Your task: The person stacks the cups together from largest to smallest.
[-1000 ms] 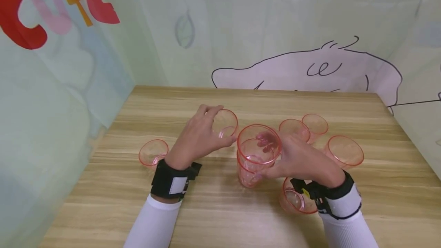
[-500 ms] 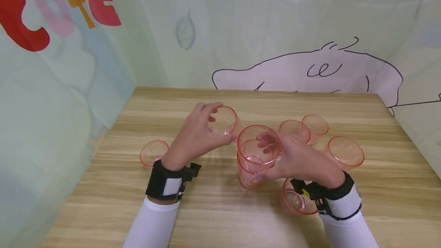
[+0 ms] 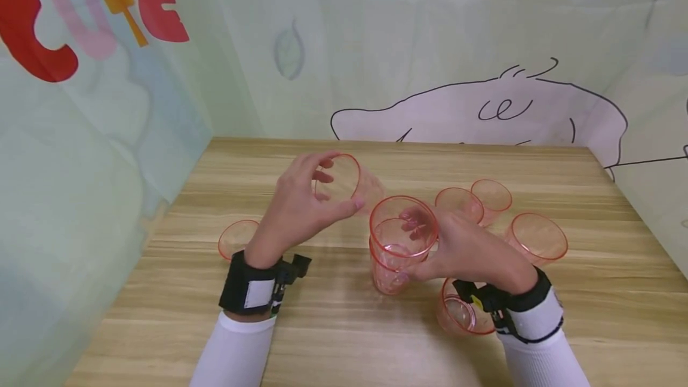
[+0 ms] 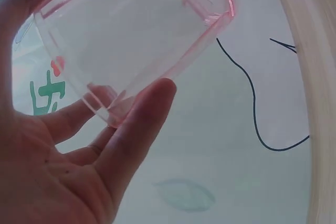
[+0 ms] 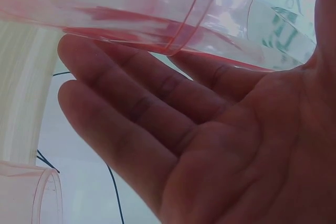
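Note:
My left hand (image 3: 303,199) grips a clear pink cup (image 4: 131,40) near its rim, thumb on one side and fingers on the other. This cup tilts, its mouth turned toward the hand and its base away to the right. In the head view my right hand (image 3: 467,240) holds a stack of nested pink cups (image 3: 395,267) from the right side, its rims facing up. The right wrist view shows several fingers (image 5: 121,124) spread beneath or beside the stack's wall. Part of the right hand shows through the see-through plastic.
On the wooden table (image 3: 333,339) one pink cup (image 3: 236,237) stands at left, partly behind my left wrist. At right are a front cup (image 3: 454,312) partly under my right wrist, a far cup (image 3: 491,196), another cup (image 3: 457,199) beside it, and a wide-rimmed cup (image 3: 537,237).
My left hand has lifted its cup and moved it left and back, tilting it away from the stack. The right hand and its stack have stayed in place.

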A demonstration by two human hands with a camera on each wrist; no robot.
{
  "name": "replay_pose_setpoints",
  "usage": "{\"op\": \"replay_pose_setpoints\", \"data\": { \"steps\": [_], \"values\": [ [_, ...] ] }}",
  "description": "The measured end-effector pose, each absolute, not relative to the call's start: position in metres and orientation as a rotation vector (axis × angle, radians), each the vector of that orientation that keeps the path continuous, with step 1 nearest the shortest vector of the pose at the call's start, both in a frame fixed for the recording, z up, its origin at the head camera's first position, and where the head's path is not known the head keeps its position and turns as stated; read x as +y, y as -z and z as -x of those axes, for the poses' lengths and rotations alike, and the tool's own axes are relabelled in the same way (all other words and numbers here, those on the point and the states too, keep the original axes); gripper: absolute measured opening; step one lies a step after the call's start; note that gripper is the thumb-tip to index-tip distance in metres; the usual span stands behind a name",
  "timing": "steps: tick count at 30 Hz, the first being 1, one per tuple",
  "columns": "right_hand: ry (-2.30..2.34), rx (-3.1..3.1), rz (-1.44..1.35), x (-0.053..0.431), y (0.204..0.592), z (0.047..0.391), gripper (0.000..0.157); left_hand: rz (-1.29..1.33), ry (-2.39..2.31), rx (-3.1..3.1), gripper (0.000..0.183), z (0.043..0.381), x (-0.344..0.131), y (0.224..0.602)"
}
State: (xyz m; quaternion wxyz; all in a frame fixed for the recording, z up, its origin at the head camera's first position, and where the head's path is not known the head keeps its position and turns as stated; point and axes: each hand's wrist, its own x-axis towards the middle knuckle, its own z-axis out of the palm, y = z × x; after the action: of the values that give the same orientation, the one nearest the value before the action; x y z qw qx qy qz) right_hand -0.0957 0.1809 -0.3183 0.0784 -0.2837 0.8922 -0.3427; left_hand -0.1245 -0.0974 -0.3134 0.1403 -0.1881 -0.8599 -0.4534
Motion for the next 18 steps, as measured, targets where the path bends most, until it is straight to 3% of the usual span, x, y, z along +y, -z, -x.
{"op": "replay_pose_setpoints", "data": {
  "steps": [11, 18],
  "values": [
    [1.059, 2.641, 0.865, 0.181, 0.319, 0.097, 0.055, 0.539, 1.472, -2.223, 0.067, 0.120, -0.096, 0.305],
    [1.046, 2.673, 0.882, 0.182, 0.320, 0.097, 0.061, 0.538, 1.517, -2.121, 0.064, 0.118, -0.094, 0.302]
  ]
}}
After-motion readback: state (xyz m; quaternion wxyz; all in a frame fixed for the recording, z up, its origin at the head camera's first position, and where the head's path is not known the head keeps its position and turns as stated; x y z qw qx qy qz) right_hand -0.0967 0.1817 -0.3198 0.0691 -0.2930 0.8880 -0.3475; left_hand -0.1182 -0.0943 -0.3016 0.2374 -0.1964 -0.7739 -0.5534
